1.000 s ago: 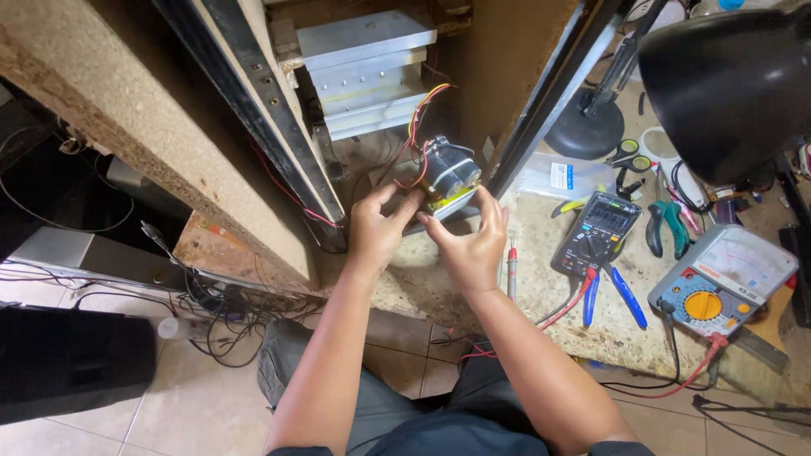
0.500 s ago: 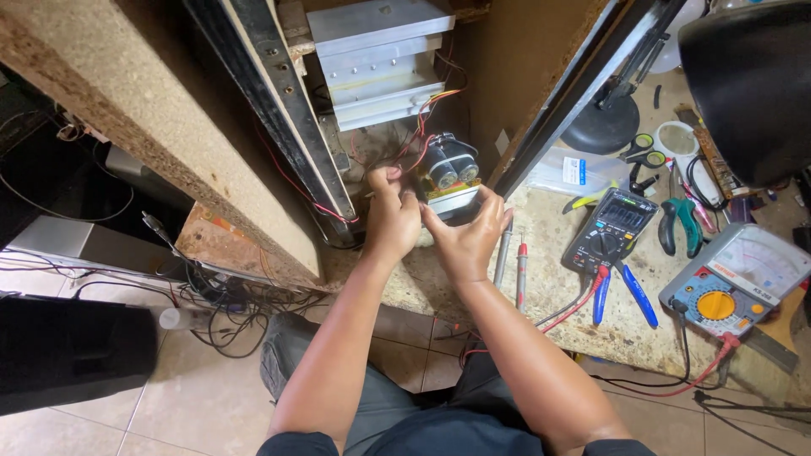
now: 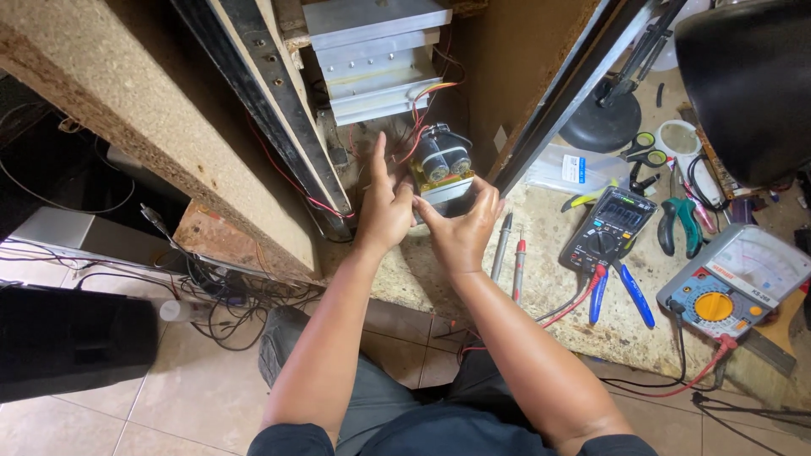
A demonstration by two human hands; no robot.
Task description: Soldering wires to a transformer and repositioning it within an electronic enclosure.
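Capacitor assembly (image 3: 443, 169): a small module with two dark cylindrical cans on a pale metal base, held at the mouth of an open wooden cabinet (image 3: 127, 127), just below a ribbed aluminium heat sink (image 3: 372, 55). Red and orange wires (image 3: 420, 110) run from its top up toward the heat sink.

Left hand (image 3: 384, 207): pressed against the left side of the assembly, fingers extended upward and nearly straight, thumb turned toward the module's base. The hand is largely open; it bears on the part rather than closing round it.

Right hand (image 3: 463, 228): placed under and to the right of the assembly, fingers curled along the lower edge of the base, thumb meeting the left thumb beneath it. The grip is partial, the hand about half closed on the base.

Between them the two hands support the module just above the front edge of the speckled workbench (image 3: 541, 295).

Surroundings: two test probes (image 3: 509, 253) lie on the bench just right of the right hand. Further right sit a dark digital multimeter (image 3: 610, 228), blue-handled pliers (image 3: 621, 291), green-handled pliers (image 3: 680, 224) and an analogue meter with a blue case and orange dial (image 3: 735, 283). A black desk lamp (image 3: 748, 84) overhangs the bench at upper right. A tangle of dark cables (image 3: 220, 291) lies on the tiled floor at left.
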